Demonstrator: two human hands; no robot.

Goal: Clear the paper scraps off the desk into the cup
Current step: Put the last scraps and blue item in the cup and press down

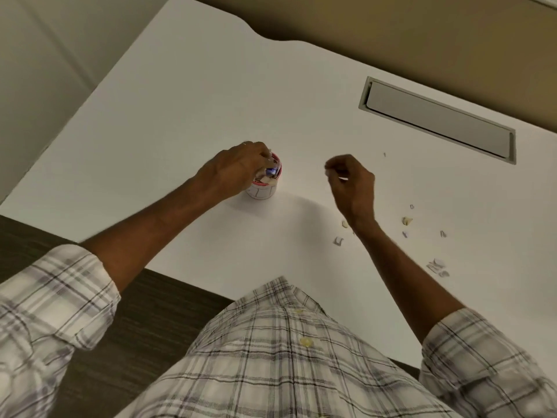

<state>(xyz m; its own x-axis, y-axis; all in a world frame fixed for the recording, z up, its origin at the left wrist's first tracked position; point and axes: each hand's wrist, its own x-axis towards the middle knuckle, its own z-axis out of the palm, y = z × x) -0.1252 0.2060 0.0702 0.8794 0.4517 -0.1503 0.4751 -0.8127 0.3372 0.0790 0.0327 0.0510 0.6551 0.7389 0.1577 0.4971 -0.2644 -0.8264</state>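
The left hand is dipping its fingers into the scrap-filled cup.
Its grip I cannot tell; the right hand is clenching a white scrap above the desk.

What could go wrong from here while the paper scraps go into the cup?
The small white cup with a red rim looks heaped full; scraps may spill as the left hand works at its mouth, or the cup may tip.
The loose paper scraps lie near the right forearm, which may sweep them off the white desk.
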